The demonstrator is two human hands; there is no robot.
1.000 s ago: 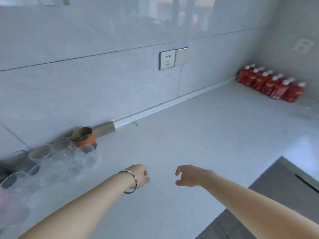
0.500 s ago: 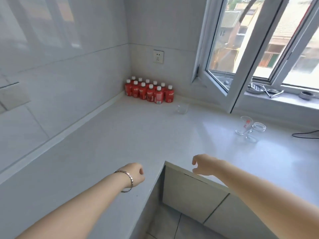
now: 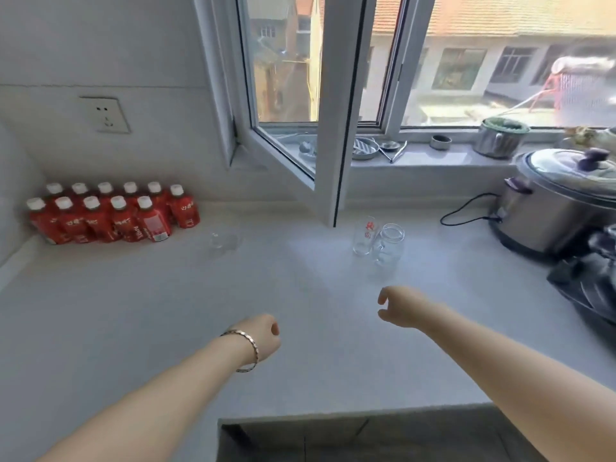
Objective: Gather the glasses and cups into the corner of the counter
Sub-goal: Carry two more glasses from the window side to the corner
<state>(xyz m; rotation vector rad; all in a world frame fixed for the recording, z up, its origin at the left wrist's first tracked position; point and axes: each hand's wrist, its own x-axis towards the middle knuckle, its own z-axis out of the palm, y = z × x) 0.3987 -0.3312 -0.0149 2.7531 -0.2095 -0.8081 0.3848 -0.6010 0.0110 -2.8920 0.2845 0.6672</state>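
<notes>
Two clear glasses stand together on the white counter below the open window: a tall one with red print and a wider plain glass touching its right side. A small, faint clear glass sits alone near the red bottles. My right hand hovers over the counter a short way in front of the pair, fingers loosely curled, holding nothing. My left hand, with a bracelet on the wrist, is lower and left, curled into a loose fist, empty.
Several red bottles fill the counter's far left corner. The open window sash juts over the counter just behind the pair. A slow cooker with its cord and dark cookware stand at the right.
The view has swung right from the wall with a cluster of glasses to the window side. Both hands stayed out front, the right one now nearer the two glasses.
</notes>
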